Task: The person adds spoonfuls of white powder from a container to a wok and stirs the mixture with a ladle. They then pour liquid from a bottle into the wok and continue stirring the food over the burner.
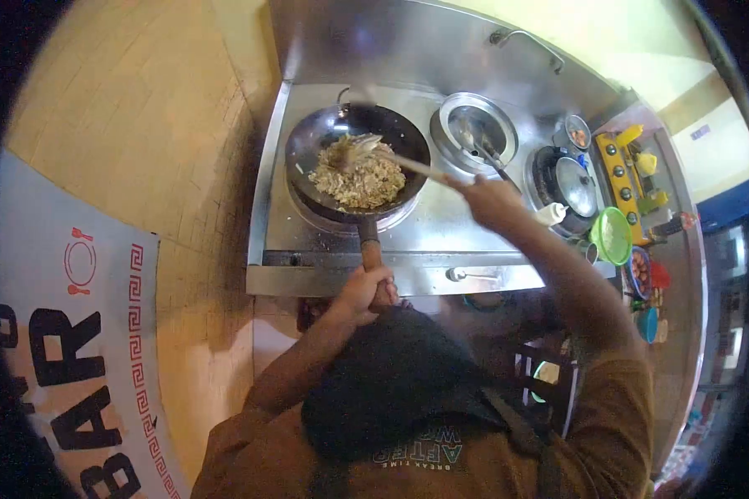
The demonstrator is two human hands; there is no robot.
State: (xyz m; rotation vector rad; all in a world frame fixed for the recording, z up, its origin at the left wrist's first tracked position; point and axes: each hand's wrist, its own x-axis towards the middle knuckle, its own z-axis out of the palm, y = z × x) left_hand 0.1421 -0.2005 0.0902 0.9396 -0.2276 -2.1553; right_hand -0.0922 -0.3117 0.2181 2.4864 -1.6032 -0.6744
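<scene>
My L fingers (379, 275) clench the handle (369, 241), near side of the wok (308, 141); R fingers (479, 195) grip a stirring tool (420, 168) w/ its shaft over the wok's rt rim. Food (362, 180) inside wok; could spill if I tip or scoop too hard

The dark, round, deep metal wok (314, 135) sits at the left of the silvery metal stove top (466, 229), its mouth facing up and its brown, cylindrical handle (370, 250) reaching out past the near edge; the loose, brownish, grainy heap of food (364, 183) fills the middle and near part of the bowl; the long, slim, pale-brown-handled cooking utensil (422, 169) slants in over the right rim, its head blurred at the food
</scene>
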